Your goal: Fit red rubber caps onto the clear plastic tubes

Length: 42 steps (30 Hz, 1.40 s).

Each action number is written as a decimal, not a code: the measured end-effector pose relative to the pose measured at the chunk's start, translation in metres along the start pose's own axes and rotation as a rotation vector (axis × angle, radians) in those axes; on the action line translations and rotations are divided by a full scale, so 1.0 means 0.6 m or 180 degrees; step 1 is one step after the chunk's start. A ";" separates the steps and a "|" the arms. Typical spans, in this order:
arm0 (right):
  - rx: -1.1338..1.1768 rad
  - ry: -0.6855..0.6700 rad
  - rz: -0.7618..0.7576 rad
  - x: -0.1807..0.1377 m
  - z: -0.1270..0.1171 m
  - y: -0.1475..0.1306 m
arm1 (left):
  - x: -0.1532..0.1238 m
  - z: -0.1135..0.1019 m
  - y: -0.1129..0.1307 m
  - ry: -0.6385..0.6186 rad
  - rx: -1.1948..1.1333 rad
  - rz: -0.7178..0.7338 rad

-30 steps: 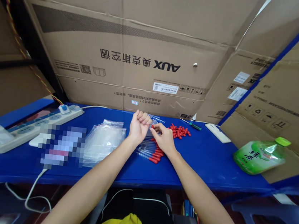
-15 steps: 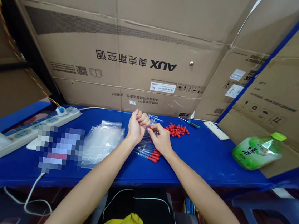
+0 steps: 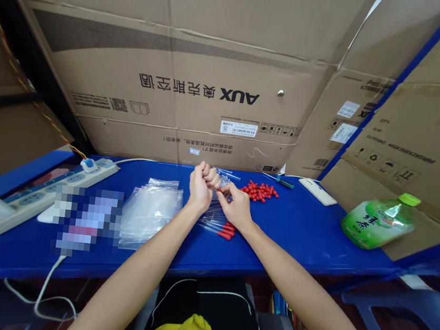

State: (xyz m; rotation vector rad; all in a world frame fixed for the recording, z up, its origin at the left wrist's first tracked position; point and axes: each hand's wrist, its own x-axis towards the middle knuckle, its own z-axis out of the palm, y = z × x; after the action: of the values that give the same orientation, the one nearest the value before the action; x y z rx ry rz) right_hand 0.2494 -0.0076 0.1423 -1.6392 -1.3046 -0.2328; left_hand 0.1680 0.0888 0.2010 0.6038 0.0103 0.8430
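Note:
My left hand (image 3: 202, 188) is closed in a fist above the bench; whatever lies inside it is hidden. Close against its right side, my right hand (image 3: 236, 206) pinches a small red rubber bulb (image 3: 219, 189) between thumb and fingers. Below the hands lie several clear droppers (image 3: 213, 220), thin tubes with red bulbs on their right ends. A heap of loose red rubber bulbs (image 3: 260, 192) sits just right of my right hand. Behind the hands, some bare clear tubes (image 3: 229, 174) lie on the bench, partly covered.
Clear zip bags (image 3: 151, 213) are stacked left of my left forearm. Further left are a power strip (image 3: 42, 195) and a blurred phone (image 3: 90, 222) on a cable. A screwdriver (image 3: 283, 183), a white phone-like slab (image 3: 317, 192) and a green bottle (image 3: 376, 222) lie rightward. Cardboard (image 3: 203, 36) walls the back.
My right hand's fingers have shifted slightly at the red bulb, staying beside the left fist. The left hand has hardly moved, and the view has shifted a little.

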 end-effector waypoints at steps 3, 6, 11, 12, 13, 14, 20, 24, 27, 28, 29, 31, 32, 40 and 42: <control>-0.0126 0.0012 -0.0078 -0.001 -0.001 -0.001 | -0.003 0.002 -0.001 0.0065 0.0006 0.0050; -0.0255 0.0022 -0.0215 -0.002 -0.003 -0.004 | -0.004 0.003 -0.001 0.0048 0.0053 0.0049; -0.0377 0.0042 -0.0204 -0.003 -0.004 -0.010 | 0.002 -0.003 0.004 0.0102 -0.0117 -0.0132; -0.0386 0.0047 -0.0199 -0.003 -0.004 -0.011 | 0.003 -0.005 0.005 0.0091 -0.0160 -0.0189; -0.0385 0.0056 -0.0193 -0.003 -0.004 -0.012 | 0.004 -0.007 0.006 0.0069 -0.0205 -0.0237; -0.0371 0.0068 -0.0187 -0.003 -0.004 -0.013 | 0.005 -0.008 0.006 0.0046 -0.0256 -0.0277; -0.0165 0.0100 -0.0055 0.003 -0.005 -0.015 | 0.007 -0.013 0.006 -0.0032 -0.0488 -0.0353; -0.0189 -0.0093 0.0024 0.007 -0.009 -0.011 | 0.009 -0.014 0.010 0.0020 -0.0546 -0.0231; -0.0191 -0.0345 -0.0051 0.006 -0.010 -0.009 | 0.010 -0.015 0.014 0.0032 -0.0561 -0.0154; -0.0204 -0.0371 -0.0081 0.005 -0.010 -0.008 | 0.011 -0.016 0.014 0.0037 -0.0556 -0.0156; -0.0232 -0.0362 -0.0104 0.004 -0.010 -0.008 | 0.011 -0.016 0.014 0.0043 -0.0553 -0.0169; -0.0313 -0.0302 -0.0144 0.002 -0.009 -0.009 | 0.012 -0.017 0.014 0.0061 -0.0551 -0.0197; -0.0348 -0.0274 -0.0173 0.001 -0.008 -0.010 | 0.012 -0.017 0.014 0.0071 -0.0545 -0.0197; -0.0581 -0.0144 -0.0246 -0.006 -0.002 -0.017 | 0.007 -0.011 0.011 0.0192 -0.0390 -0.0160; -0.0631 -0.0112 -0.0265 -0.006 -0.003 -0.018 | 0.007 -0.011 0.010 0.0165 -0.0433 -0.0158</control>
State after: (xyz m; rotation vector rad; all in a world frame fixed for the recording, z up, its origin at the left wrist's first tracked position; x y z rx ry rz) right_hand 0.2395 -0.0118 0.1470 -1.7626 -1.4150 -0.3959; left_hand 0.1651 0.0981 0.1994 0.4521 0.0148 0.8040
